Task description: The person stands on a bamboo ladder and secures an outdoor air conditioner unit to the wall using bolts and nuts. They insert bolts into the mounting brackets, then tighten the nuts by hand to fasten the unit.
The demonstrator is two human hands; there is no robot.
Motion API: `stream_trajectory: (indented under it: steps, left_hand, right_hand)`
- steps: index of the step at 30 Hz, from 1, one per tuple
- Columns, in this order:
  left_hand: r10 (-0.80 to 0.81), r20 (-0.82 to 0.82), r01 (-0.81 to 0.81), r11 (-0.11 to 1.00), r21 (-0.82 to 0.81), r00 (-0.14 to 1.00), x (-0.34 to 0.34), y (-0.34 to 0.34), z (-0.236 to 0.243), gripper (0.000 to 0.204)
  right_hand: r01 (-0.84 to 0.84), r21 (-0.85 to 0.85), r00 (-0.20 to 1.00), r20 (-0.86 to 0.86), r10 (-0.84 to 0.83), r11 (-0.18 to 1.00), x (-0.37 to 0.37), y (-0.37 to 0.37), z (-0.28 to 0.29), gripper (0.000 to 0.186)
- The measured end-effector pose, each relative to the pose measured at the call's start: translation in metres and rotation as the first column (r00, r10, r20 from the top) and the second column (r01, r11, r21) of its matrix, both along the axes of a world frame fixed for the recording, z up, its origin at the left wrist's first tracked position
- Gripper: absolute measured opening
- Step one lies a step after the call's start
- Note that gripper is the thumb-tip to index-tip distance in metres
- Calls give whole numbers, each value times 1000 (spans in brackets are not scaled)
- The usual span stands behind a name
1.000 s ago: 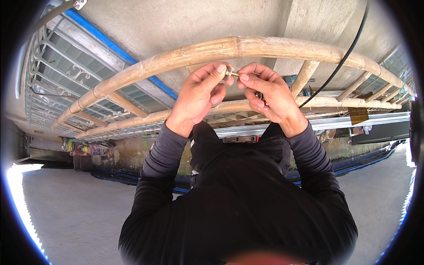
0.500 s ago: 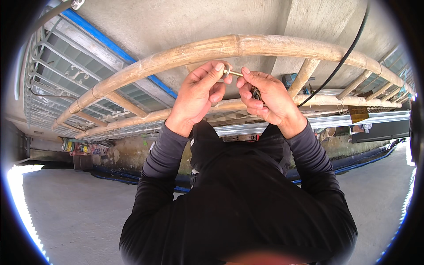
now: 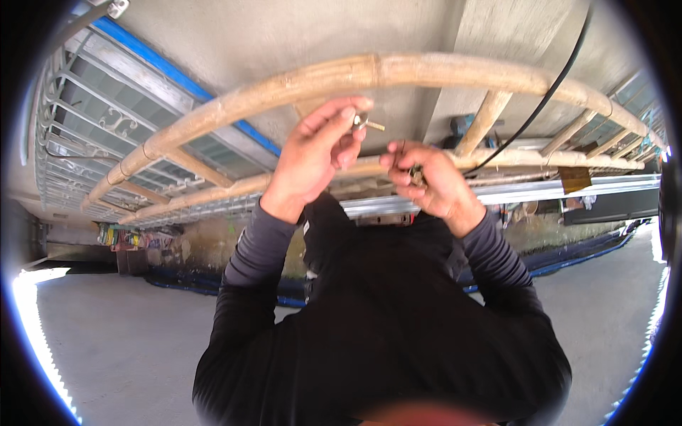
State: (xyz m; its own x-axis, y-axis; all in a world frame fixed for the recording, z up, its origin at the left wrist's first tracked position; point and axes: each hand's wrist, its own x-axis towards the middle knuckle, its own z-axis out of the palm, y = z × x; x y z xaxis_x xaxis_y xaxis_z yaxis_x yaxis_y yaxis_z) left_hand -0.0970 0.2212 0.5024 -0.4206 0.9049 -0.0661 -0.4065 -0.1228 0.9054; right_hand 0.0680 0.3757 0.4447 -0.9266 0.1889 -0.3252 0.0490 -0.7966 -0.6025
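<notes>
Left hand (image 3: 312, 160) pinches a small screw (image 3: 368, 124) at its fingertips; right hand (image 3: 433, 186), closed around small fasteners (image 3: 415, 175), has drawn apart from it, both before the bamboo ladder (image 3: 284, 89).

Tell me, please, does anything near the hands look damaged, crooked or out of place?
Nothing stands out. The left hand pinches a small metal fastener; the right hand is closed around small pieces. The bamboo ladder looks intact.

Grey concrete wall (image 3: 298, 35), grilled window (image 3: 106, 135), perhaps daylight.
</notes>
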Motion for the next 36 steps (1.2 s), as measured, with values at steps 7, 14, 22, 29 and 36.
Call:
stream_trajectory:
  steps: [7,14,22,29,36]
  left_hand:
    - [-120,-159,141,981,130,980,6,-8,81,19]
    - [37,-648,283,879,383,760,34,-31,214,18]
    - [798,-600,361,544,758,58,104,-45,333,34]
    - [950,34,654,187,733,-310,119,-15,421,20]
    - [889,212,753,193,629,-405,127,2,444,18]
  right_hand:
    - [-1,-29,993,114,4,1000,-2,-15,-23,29]
    - [-42,26,995,88,40,999,1,-13,-23,27]
    - [-103,-5,995,5,103,995,6,-25,-12,18]
    - [-145,-30,987,-79,143,989,4,-37,-11,31]
    - [-206,42,977,-44,208,978,6,-41,0,32]
